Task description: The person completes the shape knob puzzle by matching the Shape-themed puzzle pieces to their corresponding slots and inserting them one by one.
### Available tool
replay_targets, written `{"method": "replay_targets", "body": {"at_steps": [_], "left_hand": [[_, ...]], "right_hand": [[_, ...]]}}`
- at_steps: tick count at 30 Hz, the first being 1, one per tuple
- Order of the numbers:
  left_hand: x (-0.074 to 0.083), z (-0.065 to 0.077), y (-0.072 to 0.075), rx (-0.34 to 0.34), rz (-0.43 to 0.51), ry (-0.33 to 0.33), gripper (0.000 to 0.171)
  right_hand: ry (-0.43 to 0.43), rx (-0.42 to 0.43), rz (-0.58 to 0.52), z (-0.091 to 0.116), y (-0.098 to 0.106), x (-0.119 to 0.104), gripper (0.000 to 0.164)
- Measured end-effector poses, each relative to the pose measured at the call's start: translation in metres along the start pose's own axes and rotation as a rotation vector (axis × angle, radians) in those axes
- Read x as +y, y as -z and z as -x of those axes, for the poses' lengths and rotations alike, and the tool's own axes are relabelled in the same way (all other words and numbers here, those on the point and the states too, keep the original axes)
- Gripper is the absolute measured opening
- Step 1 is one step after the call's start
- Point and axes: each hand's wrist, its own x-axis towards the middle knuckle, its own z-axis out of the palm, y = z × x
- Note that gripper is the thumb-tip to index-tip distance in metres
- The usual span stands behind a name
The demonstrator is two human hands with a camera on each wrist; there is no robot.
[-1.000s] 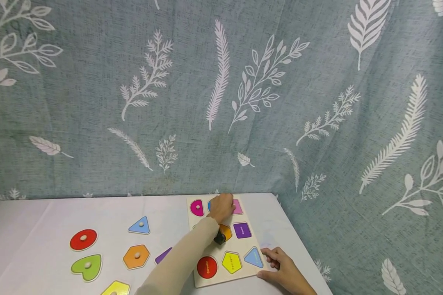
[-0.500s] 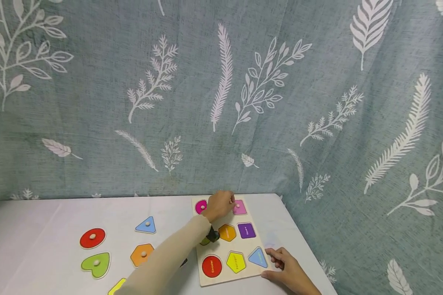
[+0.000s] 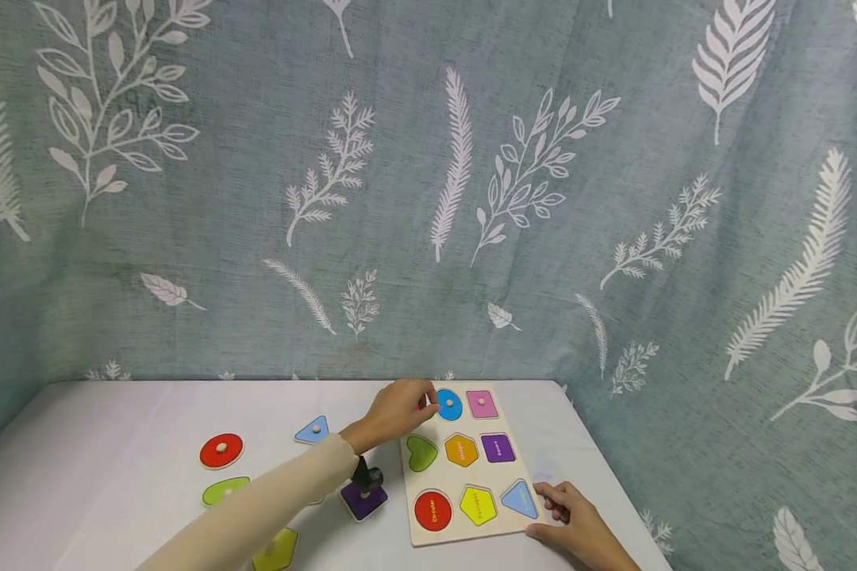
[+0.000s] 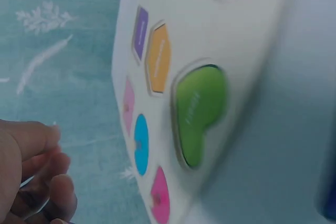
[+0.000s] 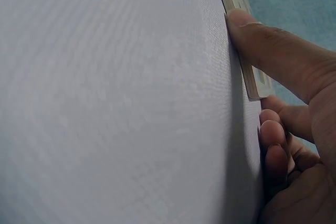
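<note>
My left hand point(image 3: 400, 408) is over the far left part of a wooden shape puzzle board point(image 3: 428, 479), fingers loosely bent and holding nothing. Just past its fingertips a blue oval piece point(image 3: 449, 404) with a knob sits in the board, beside a pink square piece point(image 3: 482, 404). The magenta half-circle piece point(image 4: 160, 196) also lies in the board, mostly behind the hand in the head view. At the near right corner, my right hand point(image 3: 578, 523) grips the board's edge, thumb point(image 5: 247, 27) on one side and index finger round the corner.
Loose knobbed pieces lie left of the board: red circle point(image 3: 221, 450), green heart point(image 3: 217, 490), blue triangle point(image 3: 312, 430), purple square point(image 3: 364, 501), yellow pentagon point(image 3: 277, 551). My left sleeve point(image 3: 264, 500) crosses over them. A patterned curtain point(image 3: 400, 198) hangs behind the white table point(image 3: 143, 420).
My left hand has let go of the far row's pieces and moved left, uncovering the blue oval and pink square. The right hand keeps its grip on the board. The view has turned left.
</note>
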Motion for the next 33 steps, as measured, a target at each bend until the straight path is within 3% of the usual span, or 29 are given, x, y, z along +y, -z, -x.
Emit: {"method": "replay_targets", "body": {"at_steps": [10, 16, 23, 28, 33], "left_hand": [[-0.009, 0.068, 0.049, 0.047, -0.02, -0.005, 0.008], [-0.015, 0.107, 0.073, 0.041, -0.033, 0.063, 0.008], [-0.02, 0.148, 0.093, 0.035, -0.038, 0.11, 0.008], [-0.025, 0.176, 0.107, 0.091, -0.066, 0.121, 0.012], [-0.034, 0.202, 0.117, 0.161, -0.12, 0.201, 0.015]], "right_hand": [[-0.059, 0.023, 0.02, 0.0, -0.002, 0.002, 0.083], [-0.07, 0.015, -0.001, -0.001, -0.004, 0.0, 0.08], [-0.07, 0.017, 0.054, 0.0, -0.007, 0.002, 0.084], [-0.078, 0.034, 0.082, 0.001, -0.008, 0.001, 0.088], [-0.074, 0.031, 0.116, -0.001, -0.009, -0.002, 0.09]]}}
